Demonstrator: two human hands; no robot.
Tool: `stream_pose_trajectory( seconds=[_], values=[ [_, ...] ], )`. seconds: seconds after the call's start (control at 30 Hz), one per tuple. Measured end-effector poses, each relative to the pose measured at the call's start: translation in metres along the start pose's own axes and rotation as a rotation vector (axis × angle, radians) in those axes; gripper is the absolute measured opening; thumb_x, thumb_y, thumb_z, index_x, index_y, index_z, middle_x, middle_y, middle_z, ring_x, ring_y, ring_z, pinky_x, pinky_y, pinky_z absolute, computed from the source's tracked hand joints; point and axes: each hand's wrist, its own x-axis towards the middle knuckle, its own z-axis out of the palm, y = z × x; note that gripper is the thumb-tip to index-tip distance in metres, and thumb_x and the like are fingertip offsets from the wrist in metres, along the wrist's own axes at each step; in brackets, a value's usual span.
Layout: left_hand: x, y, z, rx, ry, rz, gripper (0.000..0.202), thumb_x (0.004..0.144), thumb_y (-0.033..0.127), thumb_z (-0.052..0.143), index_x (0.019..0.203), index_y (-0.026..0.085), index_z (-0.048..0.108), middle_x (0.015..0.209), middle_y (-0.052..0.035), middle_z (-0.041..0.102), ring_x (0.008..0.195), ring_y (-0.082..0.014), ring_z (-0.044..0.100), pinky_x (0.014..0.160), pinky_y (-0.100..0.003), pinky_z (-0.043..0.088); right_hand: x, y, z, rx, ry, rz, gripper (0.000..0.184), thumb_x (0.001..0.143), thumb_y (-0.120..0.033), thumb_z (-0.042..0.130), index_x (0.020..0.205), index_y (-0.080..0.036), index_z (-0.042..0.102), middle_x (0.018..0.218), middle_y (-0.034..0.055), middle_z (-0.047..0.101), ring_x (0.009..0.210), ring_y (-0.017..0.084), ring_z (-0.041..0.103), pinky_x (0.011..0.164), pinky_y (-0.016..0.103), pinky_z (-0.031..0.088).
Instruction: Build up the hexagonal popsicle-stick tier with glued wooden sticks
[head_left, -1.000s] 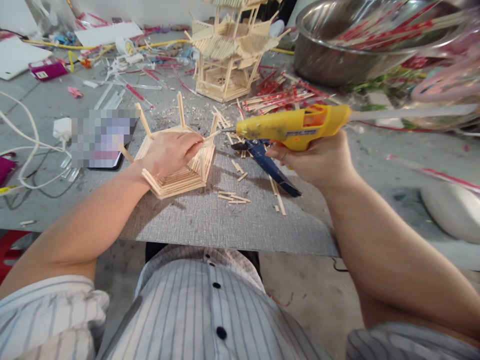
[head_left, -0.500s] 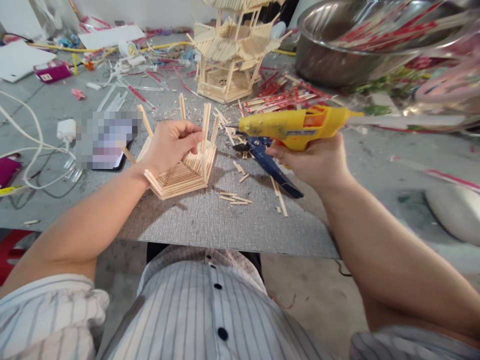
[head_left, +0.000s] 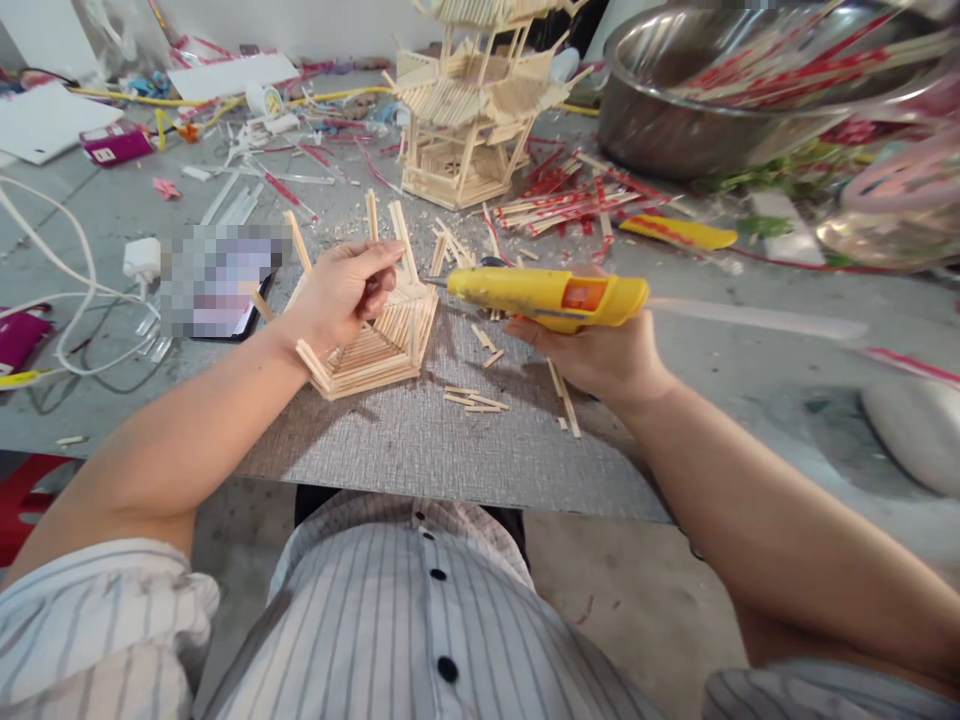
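Observation:
My left hand (head_left: 352, 290) is closed in a pinch on a thin wooden stick (head_left: 403, 235), which leans over the right side of a many-sided stick base (head_left: 367, 375). Other upright posts rise from the base's corners, partly behind that hand. My right hand (head_left: 611, 355) grips a yellow hot glue gun (head_left: 547, 293). The gun lies nearly level, its nozzle pointing left at the base's right corner, close to the held stick's lower end. A glue stick (head_left: 765, 315) juts out of the gun's back, blurred.
Behind stands a tiered stick pavilion (head_left: 465, 130). A metal basin (head_left: 667, 120) of red-wrapped sticks is at back right, with a yellow tool (head_left: 679, 232) before it. Cut pieces (head_left: 476, 400) lie right of the base; a phone (head_left: 232, 285) and white cable (head_left: 82, 270) lie left.
The glue gun has moved left and down, its nozzle now at the base's right corner. My left hand's stick has tilted left. The yellow tool has come into view.

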Motion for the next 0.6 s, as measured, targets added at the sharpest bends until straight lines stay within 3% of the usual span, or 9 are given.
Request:
stream_pose_trajectory(
  seconds=[0.17,0.27,0.4,0.6],
  values=[
    [0.004,-0.007,-0.004,0.153,-0.040,0.074,0.044,0.076,0.061,0.055,0.071,0.018,0.050,0.055,0.0026,0.044,0.043,-0.0035,0.037,0.043,-0.024,0.024,-0.005,-0.002,-0.001,-0.177,-0.001,-0.132,0.031,0.069,-0.049,0.070,0.092,-0.030,0.059,0.084,0.0002,0.067,0.073,0.020,0.065,0.069,0.037,0.053],
    [0.003,-0.005,-0.002,0.108,-0.031,0.042,0.035,0.079,0.051,0.056,0.069,0.018,0.048,0.053,0.0039,0.042,0.041,-0.0028,0.035,0.042,-0.024,0.022,-0.006,-0.010,-0.002,-0.296,-0.001,-0.145,0.030,0.070,-0.050,0.070,0.091,-0.031,0.061,0.083,0.0009,0.068,0.071,0.021,0.065,0.065,0.037,0.052],
    [0.000,0.000,0.003,0.011,0.006,-0.028,0.024,0.083,0.031,0.054,0.065,0.019,0.044,0.053,0.0058,0.038,0.039,-0.0016,0.031,0.041,-0.024,0.020,-0.006,-0.016,-0.004,-0.338,-0.021,-0.101,0.029,0.070,-0.050,0.071,0.089,-0.030,0.062,0.085,0.0015,0.069,0.073,0.020,0.065,0.069,0.035,0.051],
    [0.000,-0.002,0.001,0.105,-0.031,0.037,0.034,0.082,0.048,0.054,0.067,0.019,0.046,0.053,0.0045,0.041,0.039,-0.0017,0.032,0.040,-0.022,0.024,-0.006,-0.015,-0.005,-0.304,-0.078,-0.059,0.027,0.071,-0.045,0.072,0.091,-0.030,0.062,0.084,0.0017,0.068,0.077,0.022,0.066,0.074,0.037,0.051]
  ],
)
